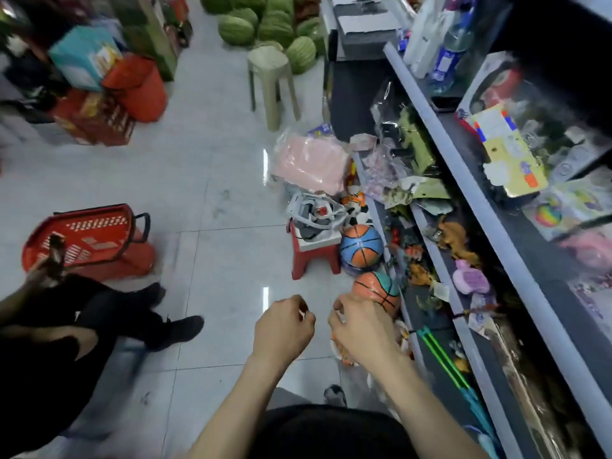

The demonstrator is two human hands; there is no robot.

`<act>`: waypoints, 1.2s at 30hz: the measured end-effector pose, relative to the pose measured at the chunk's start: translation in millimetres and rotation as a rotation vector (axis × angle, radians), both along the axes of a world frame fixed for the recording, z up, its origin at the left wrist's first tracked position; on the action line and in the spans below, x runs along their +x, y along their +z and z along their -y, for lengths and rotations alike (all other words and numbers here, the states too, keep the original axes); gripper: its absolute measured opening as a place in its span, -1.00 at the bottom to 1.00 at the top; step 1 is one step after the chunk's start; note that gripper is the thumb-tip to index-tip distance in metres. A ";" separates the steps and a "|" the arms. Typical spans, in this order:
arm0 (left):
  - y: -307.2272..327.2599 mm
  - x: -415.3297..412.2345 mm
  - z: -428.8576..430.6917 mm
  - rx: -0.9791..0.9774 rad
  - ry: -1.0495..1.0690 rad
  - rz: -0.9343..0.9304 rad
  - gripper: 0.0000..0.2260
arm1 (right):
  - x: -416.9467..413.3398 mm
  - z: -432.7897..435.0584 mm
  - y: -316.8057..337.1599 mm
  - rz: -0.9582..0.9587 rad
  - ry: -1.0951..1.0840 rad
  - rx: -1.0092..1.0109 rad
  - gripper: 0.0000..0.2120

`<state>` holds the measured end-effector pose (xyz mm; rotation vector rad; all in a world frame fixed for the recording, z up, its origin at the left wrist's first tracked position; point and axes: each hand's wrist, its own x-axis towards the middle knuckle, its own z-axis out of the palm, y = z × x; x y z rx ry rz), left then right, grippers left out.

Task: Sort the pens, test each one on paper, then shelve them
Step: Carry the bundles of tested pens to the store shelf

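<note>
Hovering beside the orange-and-teal rubber basketball (381, 290), the left hand (284, 330) pinches a small white object (302, 315) in its fingers; the right hand (360, 329) curls its fingers, grip unclear.

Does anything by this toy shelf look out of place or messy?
Yes. A blue-and-orange ball and an orange-and-teal ball lie loose at the foot of the shelves, and the red stool beside them is heaped with bagged goods.

Head-worn wide view, facing down at floor (212, 180), shelves (440, 134) close right, edges perhaps blurred
</note>
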<state>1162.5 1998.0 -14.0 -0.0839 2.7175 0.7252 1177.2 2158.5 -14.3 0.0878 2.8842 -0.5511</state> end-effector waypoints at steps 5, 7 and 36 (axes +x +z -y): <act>-1.6 -21.6 25.6 -0.019 0.166 0.035 -0.84 | -36.4 19.5 -13.7 0.061 0.138 -0.038 -0.74; -5.8 -33.7 35.3 0.005 0.218 0.060 -0.85 | -55.9 27.4 -14.2 0.073 0.182 -0.024 -0.74; -22.1 -432.2 330.3 0.132 0.186 0.123 -0.84 | -478.6 321.6 -20.8 0.167 0.293 -0.002 -0.77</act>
